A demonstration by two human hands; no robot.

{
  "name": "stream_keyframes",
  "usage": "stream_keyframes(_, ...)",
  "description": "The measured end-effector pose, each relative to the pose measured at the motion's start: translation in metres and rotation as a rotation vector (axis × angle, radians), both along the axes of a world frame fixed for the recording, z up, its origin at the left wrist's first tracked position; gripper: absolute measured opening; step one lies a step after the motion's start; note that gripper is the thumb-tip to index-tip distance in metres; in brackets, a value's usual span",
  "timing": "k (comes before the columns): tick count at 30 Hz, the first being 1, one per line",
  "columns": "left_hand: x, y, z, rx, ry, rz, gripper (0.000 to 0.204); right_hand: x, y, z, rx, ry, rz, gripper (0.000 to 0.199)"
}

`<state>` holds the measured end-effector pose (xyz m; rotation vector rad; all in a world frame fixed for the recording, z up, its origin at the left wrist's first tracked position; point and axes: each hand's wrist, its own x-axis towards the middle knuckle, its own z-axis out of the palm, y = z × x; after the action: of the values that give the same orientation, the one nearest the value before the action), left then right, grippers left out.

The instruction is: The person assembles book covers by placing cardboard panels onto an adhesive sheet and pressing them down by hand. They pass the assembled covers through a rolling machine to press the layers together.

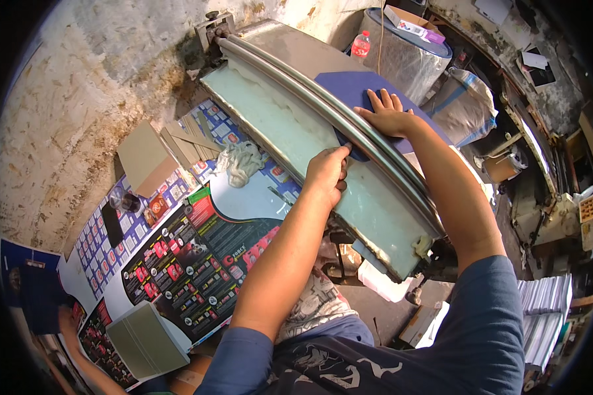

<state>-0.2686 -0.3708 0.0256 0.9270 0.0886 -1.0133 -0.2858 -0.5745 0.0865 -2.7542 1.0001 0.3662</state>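
A dark blue sheet [349, 83], board or cover material, lies across a machine with long metal rollers [323, 108]. Part of it sits beyond the rollers, and a small blue edge shows on the near side. My right hand [385, 117] rests flat on the far part, fingers spread. On the near side, over the pale green bed [277, 118], my left hand [327, 172] is closed, thumb and fingers pinching at the blue edge by the rollers. The curled fingers partly hide what they grip.
Left of the machine, a table covered with printed sheets [178, 270] carries grey boards [145, 158], a white rag [238, 163], a phone [112, 224] and a glass [124, 199]. A co-worker's arm [89, 355] reaches in at lower left. A wrapped drum [402, 59] with a bottle [360, 46] stands behind.
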Motion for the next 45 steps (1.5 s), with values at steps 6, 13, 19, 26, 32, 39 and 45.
stream_keyframes(6, -0.009, 0.010, -0.002, -0.020, -0.499, 0.053, 0.024, -0.003, -0.006, 0.000, 0.021, 0.027, -0.006, 0.101)
stream_keyframes(13, 0.006, 0.008, -0.023, 0.444, -2.002, 0.510, 0.033, 0.001, -0.005, 0.002, 0.015, 0.029, 0.001, 0.102)
stream_keyframes(19, 0.011, 0.017, -0.020, 0.478, -2.134, 0.551, 0.017, 0.008, -0.007, -0.006, -0.012, -0.001, 0.018, 0.100)
stream_keyframes(26, 0.017, 0.045, 0.014, 0.355, -2.195, 0.679, 0.012, 0.003, 0.006, 0.015, 0.814, -0.293, -0.054, 0.096)
stream_keyframes(32, 0.029, 0.146, 0.047, 0.447, -2.217, 0.787, 0.009, -0.037, 0.159, 0.070, 0.730, -0.867, 0.209, 0.098)
stream_keyframes(39, -0.012, 0.281, 0.091, 0.462, -2.144, 0.837, 0.008, -0.159, 0.230, 0.008, -0.237, -0.960, 0.441, 0.058)
stream_keyframes(45, -0.066, 0.420, 0.083, 0.599, -1.588, 0.781, 0.021, -0.168, 0.234, 0.012, 0.117, -1.024, 0.396, 0.037)
